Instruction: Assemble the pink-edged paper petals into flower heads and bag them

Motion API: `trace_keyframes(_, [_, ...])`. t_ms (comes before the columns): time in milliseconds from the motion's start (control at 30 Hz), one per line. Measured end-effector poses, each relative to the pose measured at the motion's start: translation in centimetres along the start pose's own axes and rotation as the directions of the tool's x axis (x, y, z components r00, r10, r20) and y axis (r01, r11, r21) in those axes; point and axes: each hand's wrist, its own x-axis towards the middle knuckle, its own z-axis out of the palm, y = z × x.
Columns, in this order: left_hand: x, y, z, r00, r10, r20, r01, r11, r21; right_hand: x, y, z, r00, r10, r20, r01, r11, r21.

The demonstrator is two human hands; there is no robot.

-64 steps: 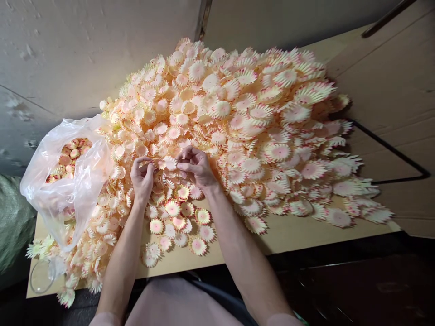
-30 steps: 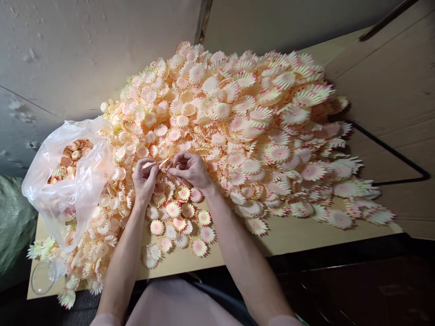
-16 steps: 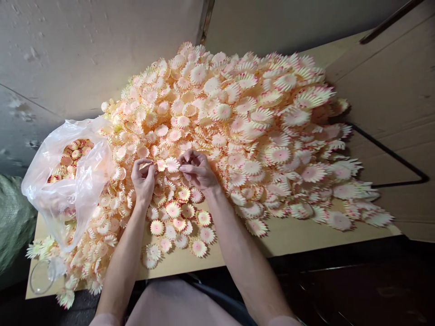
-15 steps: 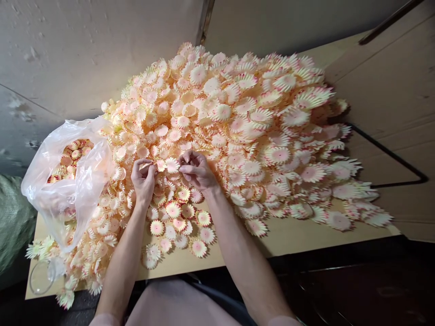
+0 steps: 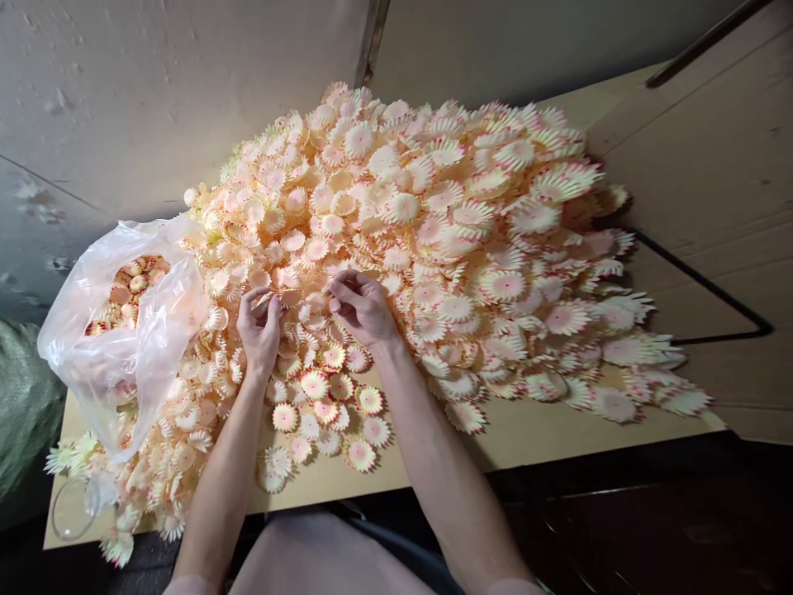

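A big heap of cream and pink artificial flower heads point(image 5: 434, 223) covers most of the wooden table point(image 5: 533, 434). My left hand point(image 5: 258, 326) and my right hand point(image 5: 363, 307) meet over the heap's near edge. The left thumb and fingers pinch a small flower piece point(image 5: 286, 297). My right hand's fingers are curled and pinched just to the right of it; what they hold is too small to tell. Loose single flower heads point(image 5: 315, 409) lie on the table below my hands.
A clear plastic bag point(image 5: 124, 330) with darker flower pieces inside sits at the table's left end. A clear round lid or cup point(image 5: 68, 512) lies at the near left corner. Grey wall behind, cardboard sheets point(image 5: 712, 190) at right, dark floor below the table's front edge.
The flower held flat between both hands half a second ago is now gathered at the left fingertips. My hands have drawn slightly apart and the view has shifted a little.
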Motion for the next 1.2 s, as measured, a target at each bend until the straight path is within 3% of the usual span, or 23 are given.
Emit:
trace_keyframes(167, [-0.4, 0.1, 0.1, 0.993, 0.033, 0.115, -0.038, 0.999, 0.035, -0.4, 0.6, 0.3, 0.977, 0.082, 0.199, -0.043, 0.981, -0.191])
trace_keyframes(467, [-0.6, 0.2, 0.1, 0.971, 0.110, 0.212, -0.137, 0.983, 0.118, -0.1, 1.4, 0.5, 0.998, 0.014, 0.069, 0.008, 0.949, -0.317])
trace_keyframes(1200, [-0.6, 0.3, 0.2, 0.961, 0.155, 0.229, -0.189, 0.973, 0.131, -0.2, 1.0, 0.4, 0.994, 0.044, 0.097, -0.012, 0.950, -0.312])
